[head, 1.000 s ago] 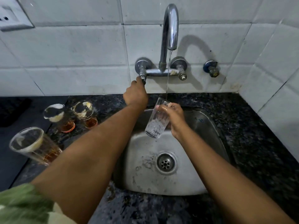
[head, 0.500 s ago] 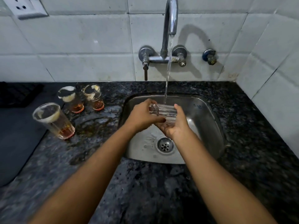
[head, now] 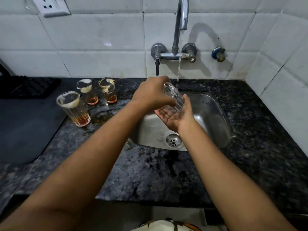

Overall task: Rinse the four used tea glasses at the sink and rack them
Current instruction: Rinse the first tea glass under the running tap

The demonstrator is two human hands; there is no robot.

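Over the sink, the left hand grips a clear ribbed glass, tipped on its side. The right hand lies open, palm up, under the glass and touching it. Water runs from the tap just behind them. Three glasses with a little brown tea stand on the dark counter, left of the sink.
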